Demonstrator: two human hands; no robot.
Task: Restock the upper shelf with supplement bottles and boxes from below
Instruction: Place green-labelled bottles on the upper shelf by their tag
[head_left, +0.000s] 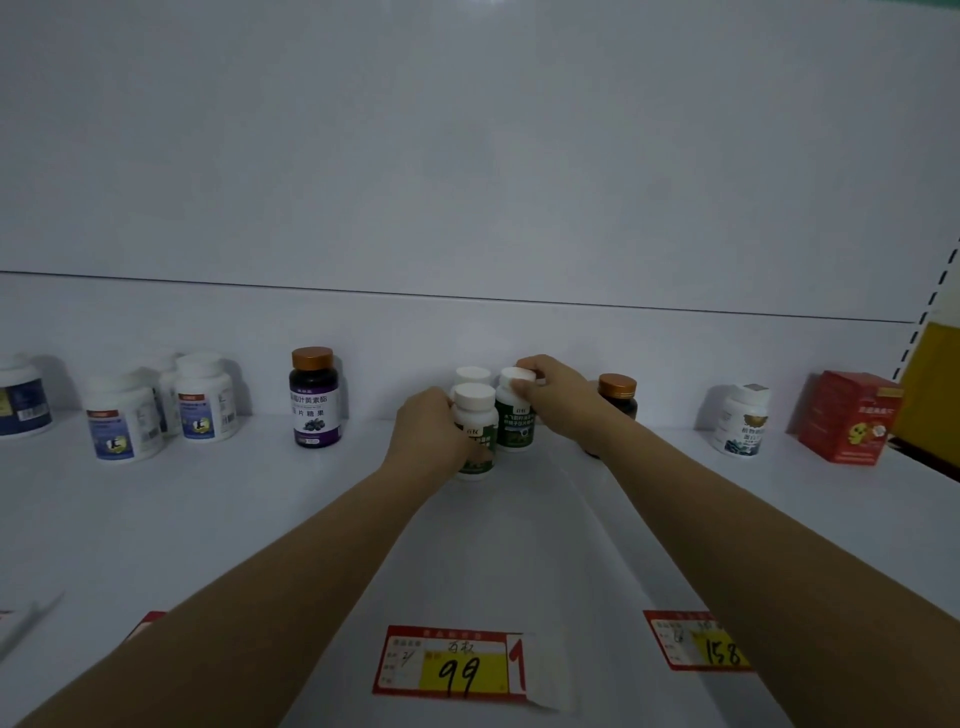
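Three white-capped bottles with green labels stand clustered at the middle of the white shelf (519, 545). My left hand (428, 434) grips the front bottle (475, 421) round its side. My right hand (553, 387) holds the right bottle (515, 415) by its white cap, fingers curled over the top. The third bottle (471, 375) stands behind them, only its cap showing. Both forearms reach in from the bottom of the view.
To the left stand a purple-labelled bottle with a copper cap (314, 397) and several white bottles (205, 397). A dark bottle with a copper cap (617, 395), a white bottle (740, 418) and a red box (847, 415) stand to the right. Price tags (447, 667) line the front edge.
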